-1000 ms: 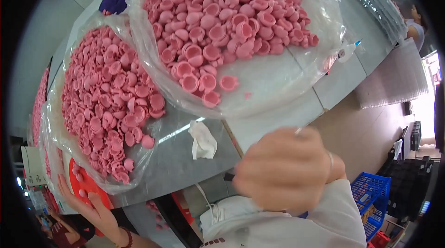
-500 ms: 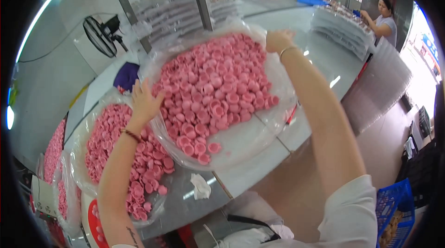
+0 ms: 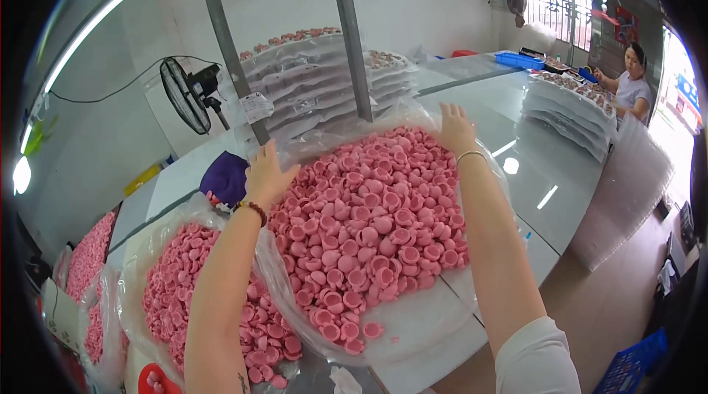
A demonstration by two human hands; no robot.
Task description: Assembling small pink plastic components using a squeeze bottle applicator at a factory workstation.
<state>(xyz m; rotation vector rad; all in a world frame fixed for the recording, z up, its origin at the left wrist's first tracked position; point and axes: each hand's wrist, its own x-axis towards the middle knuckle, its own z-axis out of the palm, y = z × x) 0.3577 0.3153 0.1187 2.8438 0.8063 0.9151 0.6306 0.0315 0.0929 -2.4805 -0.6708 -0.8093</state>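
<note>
A large heap of small pink cup-shaped pieces (image 3: 369, 224) lies on a clear plastic bag (image 3: 435, 328) spread over the table. My left hand (image 3: 267, 173) reaches to the bag's far left edge, fingers spread, touching the plastic. At the far right edge of the heap is my right hand (image 3: 456, 127), fingers apart on the plastic. A second clear bag of the same pink pieces (image 3: 184, 298) sits to the left, partly under my left forearm.
Stacked clear trays of pieces (image 3: 310, 84) stand behind two metal posts (image 3: 350, 33). A fan (image 3: 184, 95) stands at back left, a purple cloth (image 3: 225, 176) beside it. A person (image 3: 630, 88) sits at the far right by more stacked trays (image 3: 568, 110). More pink pieces (image 3: 88, 254) lie far left.
My head has lifted, so more of the room shows. Both arms have stretched out to the far edge of the big bag, from near my body a second ago.
</note>
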